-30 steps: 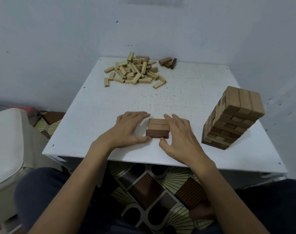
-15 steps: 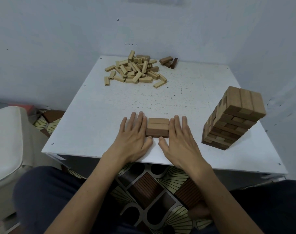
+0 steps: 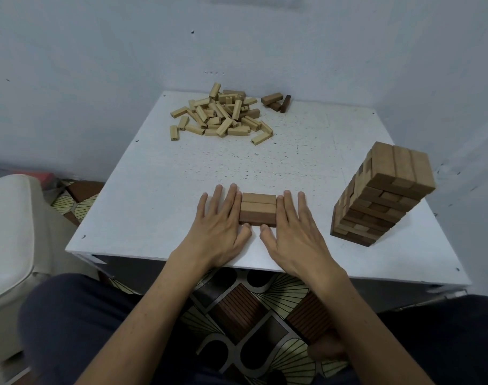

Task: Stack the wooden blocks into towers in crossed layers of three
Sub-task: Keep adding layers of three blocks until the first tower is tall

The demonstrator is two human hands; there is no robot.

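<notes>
Looking down from the head view: a white desk [image 3: 306,151] fills the middle of the frame, set against a pale wall [image 3: 98,65]. Low centre, near the front edge of the desk, lies a flat layer of three blocks [image 3: 258,208], side by side with long sides touching; the two farther ones are light, the nearest is darker. Left hand [image 3: 219,220] lies palm-down on the desk just left of the layer, right hand [image 3: 290,226] palm-down just right of it. Left fingers [image 3: 231,198] are straight and together, their inner edge against the layer's left end; right fingers [image 3: 288,202] are likewise straight, against the right end. Both thumbs point inward, tips at the near face of the darker block. Neither hand grips anything; both are flat and extended. Right of frame, well apart from the hands: a finished tower [image 3: 382,195] of crossed layers, top layer of three blocks. Upper centre, at the far edge: a loose pile [image 3: 223,115] of light blocks, with a few dark blocks [image 3: 276,101] just right of it. Left edge: a white cushion [image 3: 9,232]. Bottom: a patterned floor [image 3: 237,315] between dark-clothed knees.
</notes>
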